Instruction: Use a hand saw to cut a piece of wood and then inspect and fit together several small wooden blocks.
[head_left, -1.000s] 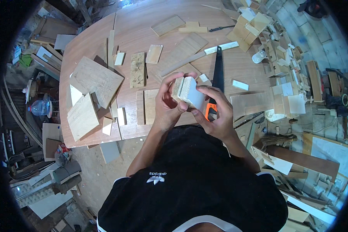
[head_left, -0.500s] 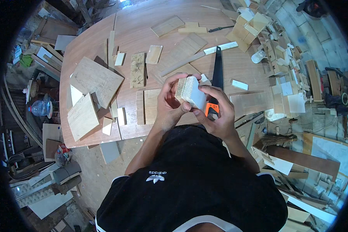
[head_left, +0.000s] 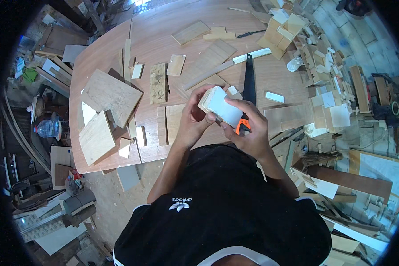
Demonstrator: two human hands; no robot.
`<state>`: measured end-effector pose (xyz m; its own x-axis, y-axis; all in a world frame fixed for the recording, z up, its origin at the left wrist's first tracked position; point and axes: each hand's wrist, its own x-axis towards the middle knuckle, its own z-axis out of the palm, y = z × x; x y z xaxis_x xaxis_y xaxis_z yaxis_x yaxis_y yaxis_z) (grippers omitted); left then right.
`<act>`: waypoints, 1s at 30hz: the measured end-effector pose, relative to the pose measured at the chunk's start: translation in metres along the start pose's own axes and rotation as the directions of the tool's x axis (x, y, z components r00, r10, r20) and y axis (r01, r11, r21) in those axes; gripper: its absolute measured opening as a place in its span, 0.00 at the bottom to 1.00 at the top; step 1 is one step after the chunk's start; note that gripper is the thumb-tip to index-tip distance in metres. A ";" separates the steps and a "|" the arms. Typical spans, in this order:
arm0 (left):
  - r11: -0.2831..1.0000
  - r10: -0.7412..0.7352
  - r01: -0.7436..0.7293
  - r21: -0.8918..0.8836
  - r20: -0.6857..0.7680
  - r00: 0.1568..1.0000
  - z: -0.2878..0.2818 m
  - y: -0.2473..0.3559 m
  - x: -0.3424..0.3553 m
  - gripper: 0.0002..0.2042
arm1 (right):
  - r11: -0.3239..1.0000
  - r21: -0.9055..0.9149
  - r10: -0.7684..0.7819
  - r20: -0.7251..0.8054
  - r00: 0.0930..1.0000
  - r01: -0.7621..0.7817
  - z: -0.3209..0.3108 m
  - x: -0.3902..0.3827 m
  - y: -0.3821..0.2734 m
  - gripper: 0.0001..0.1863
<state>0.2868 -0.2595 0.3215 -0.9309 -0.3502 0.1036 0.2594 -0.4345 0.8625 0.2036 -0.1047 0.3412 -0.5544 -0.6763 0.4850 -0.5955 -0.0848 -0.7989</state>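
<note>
Between both hands, above the near part of the table, I hold a small white-faced wooden block [head_left: 226, 107] with pale, rough-looking edges. My left hand [head_left: 195, 116] is closed round its left side, thumb at the lower corner. On the right, my right hand [head_left: 250, 127] grips it with the fingers on the white face and the thumb underneath. Just beyond my right hand lies a handsaw [head_left: 249, 80] with a black blade and an orange-and-black handle, its handle partly hidden by that hand. A small white-topped piece [head_left: 275, 96] rests to the right of the saw.
Flat boards [head_left: 112, 95] overlap at the table's left. A plank with round marks [head_left: 158, 83] and a long strip [head_left: 221, 70] lie farther in. A clear jar [head_left: 294, 64] stands near heaped wood offcuts [head_left: 317, 66] on the right. A water bottle [head_left: 48, 128] is left of the table.
The block has been tilted in my hands, so more of its white face shows and less of its edge. Both hands keep their hold.
</note>
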 end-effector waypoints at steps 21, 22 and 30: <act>0.963 0.136 -0.117 0.242 -0.065 0.989 -0.028 0.016 -0.005 0.30 | 0.722 0.469 0.517 0.123 0.847 -0.509 -0.032 0.002 0.004 0.28; 0.948 0.155 -0.148 0.282 -0.004 0.988 -0.026 0.015 -0.004 0.32 | 0.708 0.503 0.490 0.157 0.858 -0.496 -0.028 0.002 0.001 0.28; 0.922 0.185 -0.194 0.336 0.059 0.981 -0.017 0.010 -0.002 0.30 | 0.614 0.660 0.372 0.241 0.896 -0.432 -0.033 0.002 -0.012 0.31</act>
<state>0.2957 -0.2769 0.3220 -0.8804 -0.3748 0.2905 0.3334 -0.0536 0.9413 0.1900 -0.0812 0.3634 -0.5786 -0.8139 0.0518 0.2575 -0.2427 -0.9353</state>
